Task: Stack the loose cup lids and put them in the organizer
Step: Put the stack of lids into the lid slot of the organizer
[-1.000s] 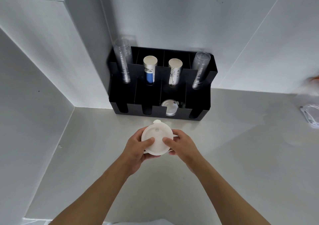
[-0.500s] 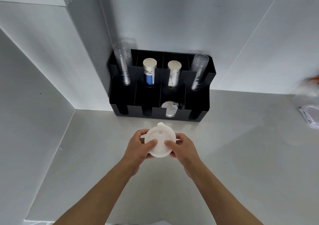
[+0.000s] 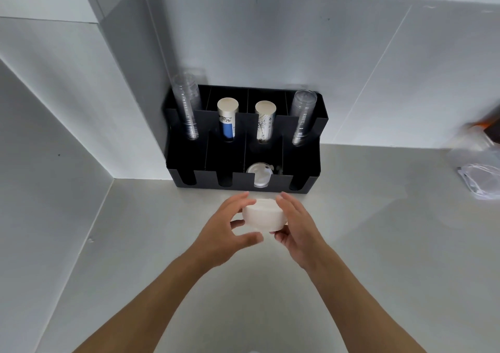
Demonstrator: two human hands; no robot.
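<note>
While the grey counter [image 3: 378,244] runs into a corner of pale wall panels, a black organizer [image 3: 300,160] stands against the wall at twelve o'clock from the hands. Its back row holds, from nine o'clock across to three, a clear cup stack [image 3: 186,106], a blue-banded paper cup stack [image 3: 227,121], a patterned paper cup stack [image 3: 265,120] and a second clear cup stack [image 3: 303,117]. One front slot already holds a white lid [image 3: 260,175]. Just below the organizer, the left hand [image 3: 230,231] and right hand [image 3: 295,225] cup a stack of white lids [image 3: 263,214] between them, fingers pressed to its sides, lifted above the counter. Far off at three o'clock lies a clear plastic bag [image 3: 479,174], blurred.
</note>
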